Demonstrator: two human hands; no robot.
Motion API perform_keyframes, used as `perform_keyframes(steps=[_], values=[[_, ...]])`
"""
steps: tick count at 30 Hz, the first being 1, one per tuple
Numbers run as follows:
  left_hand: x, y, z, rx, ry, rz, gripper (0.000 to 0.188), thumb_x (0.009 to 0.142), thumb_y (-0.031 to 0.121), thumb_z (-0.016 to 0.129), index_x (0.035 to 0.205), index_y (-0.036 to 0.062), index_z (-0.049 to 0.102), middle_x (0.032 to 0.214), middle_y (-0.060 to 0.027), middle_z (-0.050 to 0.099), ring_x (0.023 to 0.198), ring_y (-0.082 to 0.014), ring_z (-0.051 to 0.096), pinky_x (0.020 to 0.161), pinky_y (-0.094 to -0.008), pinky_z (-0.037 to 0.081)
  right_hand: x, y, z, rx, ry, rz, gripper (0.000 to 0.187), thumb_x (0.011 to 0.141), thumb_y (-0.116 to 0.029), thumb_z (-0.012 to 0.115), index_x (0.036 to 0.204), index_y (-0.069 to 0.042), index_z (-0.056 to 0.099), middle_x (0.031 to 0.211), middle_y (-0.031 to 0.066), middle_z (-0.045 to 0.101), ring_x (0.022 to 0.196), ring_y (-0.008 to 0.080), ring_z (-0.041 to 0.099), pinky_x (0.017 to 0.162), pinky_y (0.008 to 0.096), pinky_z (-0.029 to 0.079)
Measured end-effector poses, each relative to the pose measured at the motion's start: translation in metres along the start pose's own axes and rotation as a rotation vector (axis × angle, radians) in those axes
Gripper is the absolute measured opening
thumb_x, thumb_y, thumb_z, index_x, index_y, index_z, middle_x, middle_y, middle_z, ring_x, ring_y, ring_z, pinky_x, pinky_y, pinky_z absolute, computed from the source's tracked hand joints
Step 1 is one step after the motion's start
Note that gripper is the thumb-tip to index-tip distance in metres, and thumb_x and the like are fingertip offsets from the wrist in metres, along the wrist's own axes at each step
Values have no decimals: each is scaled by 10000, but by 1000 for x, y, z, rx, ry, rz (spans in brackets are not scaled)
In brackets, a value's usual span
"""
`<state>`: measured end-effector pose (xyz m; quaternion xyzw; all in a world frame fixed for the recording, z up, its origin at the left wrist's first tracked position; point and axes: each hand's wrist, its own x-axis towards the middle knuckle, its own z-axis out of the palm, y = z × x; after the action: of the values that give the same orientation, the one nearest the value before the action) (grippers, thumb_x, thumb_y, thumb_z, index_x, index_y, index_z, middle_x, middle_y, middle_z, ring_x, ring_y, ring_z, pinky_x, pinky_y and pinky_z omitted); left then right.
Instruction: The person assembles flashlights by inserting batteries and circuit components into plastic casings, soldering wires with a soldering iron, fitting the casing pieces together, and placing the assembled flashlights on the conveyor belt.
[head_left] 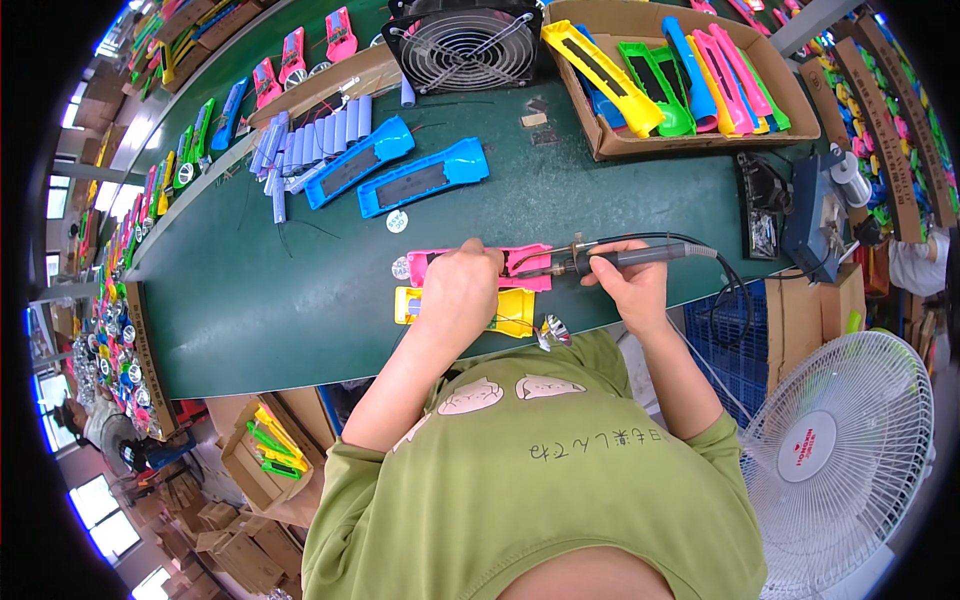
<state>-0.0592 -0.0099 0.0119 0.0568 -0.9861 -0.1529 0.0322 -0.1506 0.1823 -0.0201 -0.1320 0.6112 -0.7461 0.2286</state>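
My right hand grips a soldering iron with a grey and black handle, its tip pointing left into a pink plastic casing. My left hand is closed over that casing; its fingertips are mostly hidden beneath the knuckles. Just nearer to me lies a yellow casing, partly covered by my left hand and wrist. At its right end, beside the table edge, thin wires lead to a small shiny silver part. A round white label shows at the pink casing's left end.
Two blue casings and a cluster of purple battery cells lie back left. A black fan stands behind. Coloured casings fill a cardboard box back right, near a blue soldering station. A white fan stands right.
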Motion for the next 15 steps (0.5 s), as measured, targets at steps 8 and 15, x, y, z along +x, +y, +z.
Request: perform_keyframes(steps=[8, 15], values=[[1, -1, 1, -14, 21, 5, 29, 706, 59, 579, 698, 55, 606, 684, -109, 546, 614, -287, 569, 553, -374, 456, -5, 6, 5, -20, 22, -14, 156, 770, -23, 626, 888, 49, 554, 789, 100, 614, 649, 146, 623, 597, 238, 505], [2, 0, 0, 7, 11, 8, 33, 706, 63, 578, 691, 57, 607, 680, -107, 543, 616, -281, 571, 548, -372, 455, -15, 8, 7, -13, 48, -63, 155, 774, -13, 623, 895, 49, 550, 795, 109, 615, 665, 147, 625, 602, 241, 504]])
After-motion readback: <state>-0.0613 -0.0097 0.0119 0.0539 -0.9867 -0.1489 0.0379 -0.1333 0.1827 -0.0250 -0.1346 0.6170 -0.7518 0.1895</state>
